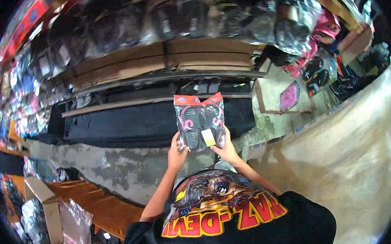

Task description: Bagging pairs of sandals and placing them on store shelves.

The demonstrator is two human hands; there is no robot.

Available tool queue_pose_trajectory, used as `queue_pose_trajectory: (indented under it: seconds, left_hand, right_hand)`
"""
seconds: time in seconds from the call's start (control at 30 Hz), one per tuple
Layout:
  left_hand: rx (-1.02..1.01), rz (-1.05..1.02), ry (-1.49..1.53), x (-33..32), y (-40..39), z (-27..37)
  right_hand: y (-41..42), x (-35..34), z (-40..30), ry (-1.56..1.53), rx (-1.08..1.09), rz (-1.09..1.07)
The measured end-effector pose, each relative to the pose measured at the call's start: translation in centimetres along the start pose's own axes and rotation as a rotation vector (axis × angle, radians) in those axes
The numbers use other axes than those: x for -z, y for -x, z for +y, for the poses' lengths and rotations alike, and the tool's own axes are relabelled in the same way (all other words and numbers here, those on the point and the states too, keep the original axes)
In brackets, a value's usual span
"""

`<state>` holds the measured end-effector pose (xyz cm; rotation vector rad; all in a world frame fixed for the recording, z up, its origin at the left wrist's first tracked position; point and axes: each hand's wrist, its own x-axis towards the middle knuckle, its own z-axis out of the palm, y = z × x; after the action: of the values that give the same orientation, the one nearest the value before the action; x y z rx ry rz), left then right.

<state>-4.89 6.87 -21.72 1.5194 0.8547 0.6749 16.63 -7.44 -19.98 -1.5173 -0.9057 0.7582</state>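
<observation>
A pair of dark slide sandals [192, 139] with pink marks on the straps lies inside a clear plastic bag [200, 121], upright in front of my chest. Across the bag's top runs a red header [197, 100] with printing. My left hand [177, 154] pinches the lower left corner, thumb on the front. At the lower right corner, my right hand [227, 148] grips the bag the same way. Near the right thumb, a white and yellow-green label [208, 137] shows through the plastic. The fingers behind the bag are hidden.
Bagged footwear [181, 17] hangs in a row along the top, blurred. Below it are a wooden shelf [211, 49] and a black cloth [114, 122]. A cardboard box [50, 213] and plastic-wrapped goods stand at lower left. A pink packet [289, 96] rests at right.
</observation>
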Motion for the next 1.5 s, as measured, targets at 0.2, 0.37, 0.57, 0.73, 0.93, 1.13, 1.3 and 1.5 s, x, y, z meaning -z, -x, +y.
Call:
queue_pose_trajectory:
  seconds: [0.2, 0.37, 0.57, 0.73, 0.93, 1.13, 1.3, 1.5]
  left_hand:
    - [-0.120, -0.002, -0.047, -13.5, -6.6, -1.3]
    - [-0.136, 0.013, -0.193, -22.0, -11.1, -0.5]
    - [-0.205, -0.054, -0.305, -26.3, -15.9, 0.8]
    - [-0.266, -0.030, -0.377, -28.1, -20.0, 1.3]
    - [-0.297, -0.070, -0.296, -29.6, -24.6, 2.3]
    - [-0.299, -0.015, -0.432, -31.9, -26.6, 0.6]
    - [-0.377, 0.081, -0.661, -31.6, -27.4, -0.9]
    - [-0.331, 0.099, -0.749, -31.4, -28.0, -2.3]
  right_hand:
    - [-4.3, 12.2, 0.8, 0.176, 0.011, 0.101]
    - [-7.9, 20.7, 3.3, 0.372, 0.102, 0.130]
    - [-12.0, 25.5, 5.8, 0.422, 0.161, 0.163]
    - [-15.3, 26.8, 7.4, 0.440, 0.197, 0.208]
    - [-19.5, 27.8, 8.6, 0.481, 0.345, 0.258]
    - [-21.8, 29.4, 11.4, 0.543, 0.262, 0.314]
    - [-22.3, 28.8, 11.9, 0.640, 0.303, 0.371]
    - [-23.2, 28.5, 12.5, 0.694, 0.300, 0.373]
